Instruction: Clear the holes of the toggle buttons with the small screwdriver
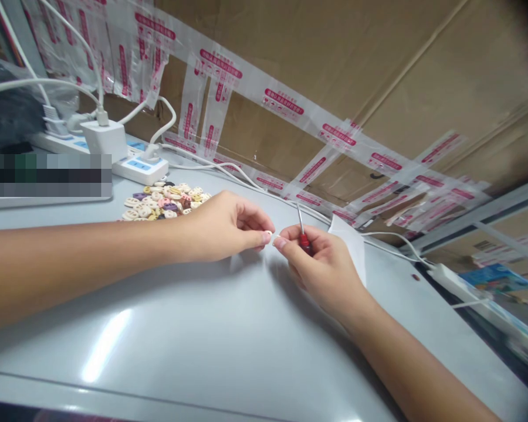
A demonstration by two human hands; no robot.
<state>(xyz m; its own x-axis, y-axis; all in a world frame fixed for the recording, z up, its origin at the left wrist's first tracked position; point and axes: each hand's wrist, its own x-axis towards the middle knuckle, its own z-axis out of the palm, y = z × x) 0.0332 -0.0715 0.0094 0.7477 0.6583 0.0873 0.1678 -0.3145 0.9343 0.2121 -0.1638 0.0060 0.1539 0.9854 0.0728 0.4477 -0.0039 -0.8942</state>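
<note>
My left hand point(222, 227) reaches across the grey table point(211, 340), with thumb and fingertips pinched on a tiny white piece point(269, 235). My right hand point(321, 264) meets it fingertip to fingertip and is closed around a small screwdriver with a red handle point(302, 233), whose metal shaft points up. Behind my left hand lies a heap of small pastel button-like pieces point(165, 201). A white sheet point(349, 240) sticks up just behind my right hand.
A white power strip with blue switches point(132, 164) and a plugged charger point(103, 138) sit at the back left, with white cables point(229, 170) running along the table. Cardboard boxes with pink-printed tape point(290, 105) form the wall behind. The table's right edge drops off near another white strip point(455, 280).
</note>
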